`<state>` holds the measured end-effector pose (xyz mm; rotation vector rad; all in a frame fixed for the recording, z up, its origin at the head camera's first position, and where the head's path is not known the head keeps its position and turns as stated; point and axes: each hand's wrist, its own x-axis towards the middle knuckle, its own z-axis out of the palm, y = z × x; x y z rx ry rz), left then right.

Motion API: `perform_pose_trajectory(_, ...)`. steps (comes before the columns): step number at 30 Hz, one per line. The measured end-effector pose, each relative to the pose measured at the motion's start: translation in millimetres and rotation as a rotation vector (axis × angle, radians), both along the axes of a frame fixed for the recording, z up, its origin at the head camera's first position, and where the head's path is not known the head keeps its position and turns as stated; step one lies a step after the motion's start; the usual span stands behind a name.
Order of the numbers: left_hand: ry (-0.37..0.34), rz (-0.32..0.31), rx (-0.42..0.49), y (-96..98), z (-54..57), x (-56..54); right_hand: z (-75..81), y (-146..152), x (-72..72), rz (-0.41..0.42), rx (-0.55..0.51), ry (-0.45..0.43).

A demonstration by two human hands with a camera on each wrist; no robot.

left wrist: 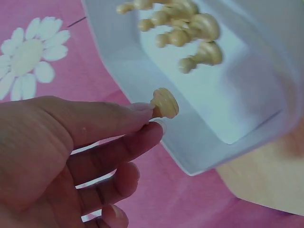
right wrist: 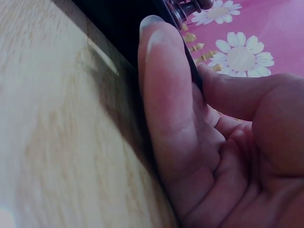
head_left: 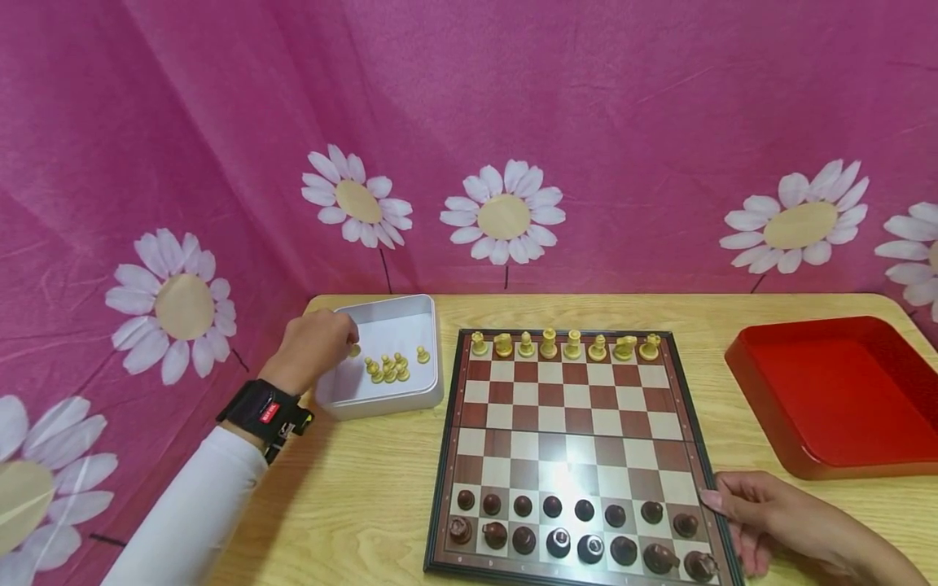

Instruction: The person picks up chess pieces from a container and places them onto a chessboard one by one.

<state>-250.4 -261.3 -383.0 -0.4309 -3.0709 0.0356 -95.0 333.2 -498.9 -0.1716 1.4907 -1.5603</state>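
My left hand (head_left: 317,346) is over the left side of the white box (head_left: 437,358). In the left wrist view its thumb and index finger pinch a cream pawn (left wrist: 166,103) by the head, base outward. Several more cream pawns (head_left: 388,370) lie or stand in the box. At the right edge of the chessboard (head_left: 564,396), my right hand (head_left: 780,517) grips the frame, thumb on top and fingers along the side and underneath. Cream pieces (head_left: 549,346) line the board's far row, and dark pieces (head_left: 523,540) with dark pawns (head_left: 552,506) fill the two near rows.
On the right of the wooden table (head_left: 366,480) stands a red tray (head_left: 843,391), beyond my right hand. A pink cloth (head_left: 623,122) with white flowers hangs behind the table and along its left side. The white box sits left of the board.
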Motion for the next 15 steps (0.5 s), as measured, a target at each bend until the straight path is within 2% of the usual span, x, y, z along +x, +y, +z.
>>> perform_pose_trajectory(3,0.030,-0.031,0.015,5.1,3.5,3.5,0.0,-0.1,0.5,-0.005,0.009,0.002)
perform_pose_trajectory(9,0.105,-0.135,0.026,18.7,6.5,8.4,0.3,-0.6,1.4,-0.009,0.017,0.005)
perform_pose_trajectory(15,0.139,-0.161,0.056,38.4,8.3,14.3,1.4,0.0,0.1,-0.013,0.036,-0.010)
